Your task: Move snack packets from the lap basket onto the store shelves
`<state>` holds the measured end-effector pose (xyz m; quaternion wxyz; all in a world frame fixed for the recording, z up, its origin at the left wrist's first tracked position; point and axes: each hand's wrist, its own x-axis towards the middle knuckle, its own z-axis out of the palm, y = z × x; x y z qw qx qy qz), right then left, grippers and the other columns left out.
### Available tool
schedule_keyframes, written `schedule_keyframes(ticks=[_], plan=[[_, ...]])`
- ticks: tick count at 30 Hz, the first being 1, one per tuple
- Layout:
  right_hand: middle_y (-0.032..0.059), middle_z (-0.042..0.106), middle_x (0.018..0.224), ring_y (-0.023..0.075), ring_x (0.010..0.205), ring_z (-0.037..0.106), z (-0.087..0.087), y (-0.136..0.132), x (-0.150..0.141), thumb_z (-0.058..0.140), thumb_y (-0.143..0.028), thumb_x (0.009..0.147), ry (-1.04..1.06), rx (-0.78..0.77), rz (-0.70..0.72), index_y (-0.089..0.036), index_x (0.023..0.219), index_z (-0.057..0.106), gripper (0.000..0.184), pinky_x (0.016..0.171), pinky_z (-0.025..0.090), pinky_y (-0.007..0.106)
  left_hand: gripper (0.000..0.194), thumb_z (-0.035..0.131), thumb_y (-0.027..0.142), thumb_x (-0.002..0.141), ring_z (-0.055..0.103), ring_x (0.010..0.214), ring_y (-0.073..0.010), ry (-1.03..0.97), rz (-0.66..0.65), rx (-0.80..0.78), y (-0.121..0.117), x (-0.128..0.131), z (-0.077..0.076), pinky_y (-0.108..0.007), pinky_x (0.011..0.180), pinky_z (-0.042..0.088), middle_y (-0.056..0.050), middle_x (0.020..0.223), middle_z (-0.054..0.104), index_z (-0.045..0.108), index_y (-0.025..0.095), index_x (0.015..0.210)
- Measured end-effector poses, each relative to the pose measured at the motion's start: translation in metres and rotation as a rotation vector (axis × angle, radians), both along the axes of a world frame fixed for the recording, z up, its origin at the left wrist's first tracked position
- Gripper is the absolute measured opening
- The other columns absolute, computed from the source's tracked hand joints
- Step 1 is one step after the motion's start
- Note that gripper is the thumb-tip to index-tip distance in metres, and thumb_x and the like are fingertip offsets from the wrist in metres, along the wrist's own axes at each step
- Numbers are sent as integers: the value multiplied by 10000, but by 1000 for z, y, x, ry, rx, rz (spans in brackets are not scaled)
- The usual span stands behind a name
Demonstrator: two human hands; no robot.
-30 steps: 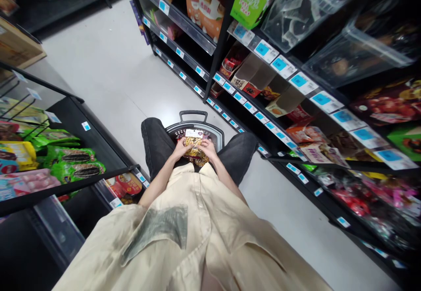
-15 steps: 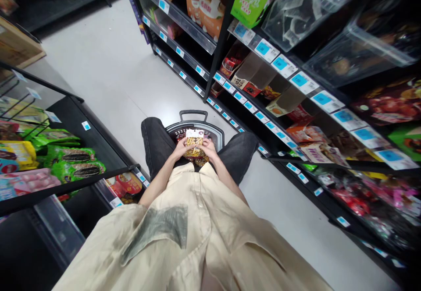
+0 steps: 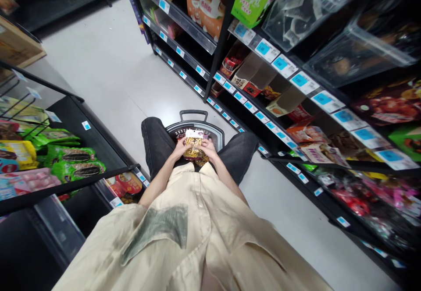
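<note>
The packet (image 3: 194, 142) sits between the hands and over the basket (image 3: 221, 135), the left hand (image 3: 180, 149) at its nine o'clock and the right hand (image 3: 208, 147) at its three o'clock. Both hands grasp it by its side edges, with bent fingers; the exact set of the thumbs is too small to make out. It is a roughly rectangular pouch with a smooth white band across the top, a small dark round mark near one o'clock on it, and a glossy part below, mottled yellow and brown. The white end points to twelve o'clock, away from the body, and the long axis appears to run from twelve to six, though the lower edge blends into shiny gold wrapping there. The basket is grey and black, with a perforated wall, a curved rim and a looped handle (image 3: 194, 112) at the packet's twelve o'clock. Dark, faded trousers (image 3: 240, 150) flank it at nine and three. Black shelves (image 3: 216, 61) stand at two o'clock; glossy green bags (image 3: 74, 168) lie at nine.
</note>
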<state>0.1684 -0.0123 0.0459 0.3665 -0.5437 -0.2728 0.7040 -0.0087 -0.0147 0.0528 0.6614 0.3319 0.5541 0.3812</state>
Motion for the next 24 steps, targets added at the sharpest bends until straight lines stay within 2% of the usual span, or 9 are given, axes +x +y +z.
schedule_keyframes(ticks=[3, 7, 11, 16, 19, 21, 24], plan=[[15, 771, 789, 208, 736, 715, -2, 0, 0, 922, -349, 490, -1, 6, 12, -216, 822, 668, 438, 758, 572, 349, 504, 808, 290, 633, 686, 865, -212, 44, 21, 3, 0, 0, 0, -335, 816, 554, -74, 992, 745, 661, 153, 1094], [-32, 685, 619, 144, 571, 610, -8, 2, 1, 841, -393, 595, -87, 0, 0, -213, 811, 704, 313, 577, 489, 261, 510, 764, 225, 620, 686, 864, -215, 77, 55, -17, 0, 1, 2, -335, 814, 556, -78, 1008, 745, 658, 145, 1113], [-27, 651, 601, 136, 570, 574, -13, 4, 2, 783, -385, 648, -105, -10, -18, -205, 839, 744, 265, 522, 417, 243, 516, 743, 208, 620, 689, 894, -217, 114, 48, -18, -1, 1, 2, -344, 850, 558, -72, 1025, 745, 653, 147, 1125], [-8, 697, 691, 148, 624, 600, -14, 4, 3, 775, -387, 661, -106, -26, -52, -210, 865, 763, 270, 550, 441, 255, 558, 807, 232, 613, 691, 933, -222, 92, 52, -3, 0, 1, -1, -355, 876, 558, -78, 1060, 742, 644, 155, 1141], [5, 743, 785, 168, 708, 658, -13, 4, 3, 794, -378, 640, -87, -32, -106, -209, 884, 766, 298, 647, 504, 276, 639, 878, 294, 584, 697, 899, -227, 22, 59, -32, 0, 2, 0, -359, 828, 568, -87, 1033, 745, 631, 158, 1157], [15, 762, 832, 191, 780, 691, -13, 4, 3, 812, -360, 617, -59, -29, -136, -208, 896, 762, 321, 732, 531, 301, 676, 906, 348, 573, 697, 849, -218, -31, 62, -40, 0, 2, 2, -356, 796, 569, -82, 977, 747, 629, 154, 1158], [26, 771, 851, 210, 819, 708, -13, 3, 3, 821, -338, 601, -38, -22, -176, -205, 897, 754, 331, 783, 540, 326, 621, 902, 432, 588, 673, 751, -183, -44, 75, -25, 0, 3, 3, -313, 736, 549, -47, 825, 723, 660, 133, 1075]])
